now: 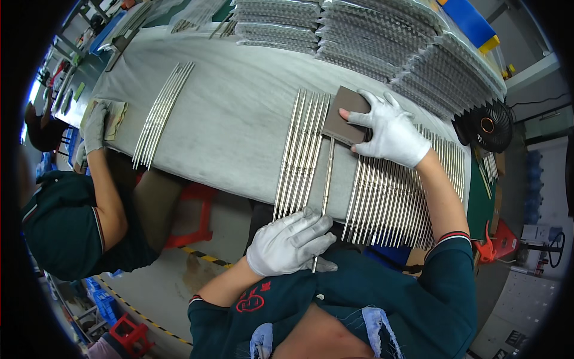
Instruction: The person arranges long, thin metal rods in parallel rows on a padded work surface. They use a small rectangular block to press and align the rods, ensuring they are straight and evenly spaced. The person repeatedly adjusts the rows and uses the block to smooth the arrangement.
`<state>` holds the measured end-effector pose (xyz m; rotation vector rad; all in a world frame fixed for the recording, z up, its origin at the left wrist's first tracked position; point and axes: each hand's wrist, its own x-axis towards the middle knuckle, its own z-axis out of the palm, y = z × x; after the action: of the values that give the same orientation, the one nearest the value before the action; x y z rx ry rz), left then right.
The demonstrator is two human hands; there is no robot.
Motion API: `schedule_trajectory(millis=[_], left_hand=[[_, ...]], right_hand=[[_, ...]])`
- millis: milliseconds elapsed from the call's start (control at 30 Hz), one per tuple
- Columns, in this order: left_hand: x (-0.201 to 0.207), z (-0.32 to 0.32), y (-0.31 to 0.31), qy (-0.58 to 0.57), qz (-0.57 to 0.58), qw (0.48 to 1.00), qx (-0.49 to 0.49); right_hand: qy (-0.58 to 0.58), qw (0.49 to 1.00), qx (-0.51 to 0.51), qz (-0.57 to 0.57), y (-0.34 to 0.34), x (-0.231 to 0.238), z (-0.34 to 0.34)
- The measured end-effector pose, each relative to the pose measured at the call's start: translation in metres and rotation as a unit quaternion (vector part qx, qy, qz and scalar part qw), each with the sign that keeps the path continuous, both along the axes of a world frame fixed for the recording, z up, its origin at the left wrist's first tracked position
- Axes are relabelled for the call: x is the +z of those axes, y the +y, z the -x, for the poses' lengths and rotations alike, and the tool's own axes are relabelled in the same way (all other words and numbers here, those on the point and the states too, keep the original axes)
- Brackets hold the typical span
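My left hand (293,242), in a pale glove, is closed round the lower end of a thin metal rod (327,179) at the table's near edge. My right hand (391,128), gloved in white with some fingertips bare, grips a grey-brown sanding block (345,116). That block lies over the rod's upper end, hiding it. Just left of the rod is a small row of similar metal rods (299,152). A larger row of rods (394,197) lies side by side below and right of my right hand, partly covered by my forearm.
Tall stacks of clear plastic trays (376,45) line the table's far side. A black fan (487,127) stands at the right. On the left, a co-worker's gloved hand (95,128) rests by a cloth, near another group of rods (162,116). A red stool (194,215) is below.
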<state>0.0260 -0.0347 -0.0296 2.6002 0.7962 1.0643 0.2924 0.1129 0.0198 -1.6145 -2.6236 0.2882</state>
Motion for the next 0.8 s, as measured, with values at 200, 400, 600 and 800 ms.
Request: schedule_trajectory(millis=[200,400,600,800], left_hand=[[0.015,-0.001,0.010,0.073,0.012,0.997,-0.025],[0.006,0.004,0.023,0.207,0.005,0.978,-0.038],[0.015,0.007,0.029,0.270,0.089,0.958,-0.039],[0.016,0.009,0.035,0.256,0.083,0.963,-0.032]], right_hand=[[-0.013,1.000,0.003,-0.015,-0.009,0.008,-0.018],[-0.038,0.983,-0.178,-0.004,-0.068,0.006,-0.090],[-0.094,0.988,-0.108,-0.059,-0.093,0.003,-0.099],[-0.015,0.992,0.126,0.027,-0.084,0.003,-0.018]])
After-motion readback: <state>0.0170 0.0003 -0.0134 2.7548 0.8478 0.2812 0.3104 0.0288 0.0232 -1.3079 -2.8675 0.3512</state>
